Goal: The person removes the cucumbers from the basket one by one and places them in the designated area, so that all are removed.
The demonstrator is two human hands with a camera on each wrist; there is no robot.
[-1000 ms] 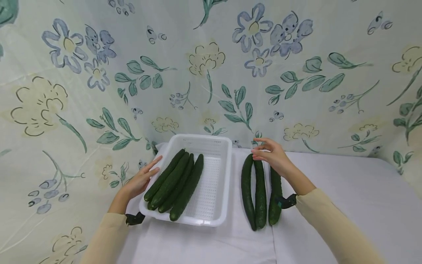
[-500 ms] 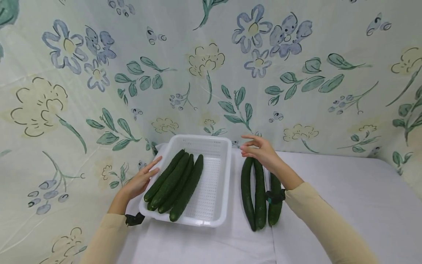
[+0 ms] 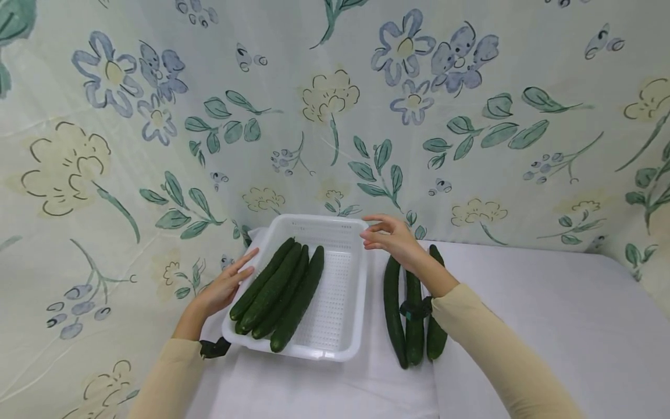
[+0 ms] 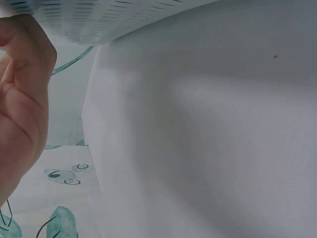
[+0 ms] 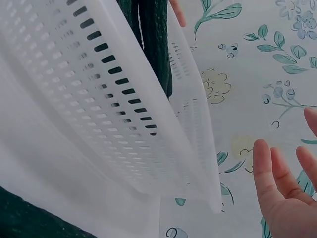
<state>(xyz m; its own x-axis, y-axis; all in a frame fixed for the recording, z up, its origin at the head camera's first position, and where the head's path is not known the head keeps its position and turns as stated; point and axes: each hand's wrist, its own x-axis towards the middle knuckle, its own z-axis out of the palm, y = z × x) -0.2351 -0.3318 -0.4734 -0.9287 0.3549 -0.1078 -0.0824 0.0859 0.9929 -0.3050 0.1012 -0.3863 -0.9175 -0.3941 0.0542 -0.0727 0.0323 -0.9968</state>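
The right hand [image 3: 391,237], fingers loosely parted around nothing, is just beside the far right corner of the white plastic basket [image 3: 335,291]. The left hand [image 3: 224,290] rests straight fingers against its left side. Inside, cucumbers [image 3: 272,286] lie bunched leftward; three more cucumbers [image 3: 393,311] lie on the cloth-covered worktop [image 3: 528,308] to its right.

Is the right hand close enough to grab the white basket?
Probably yes: the right hand is beside the white basket, at its far right corner, and nothing shows between them.
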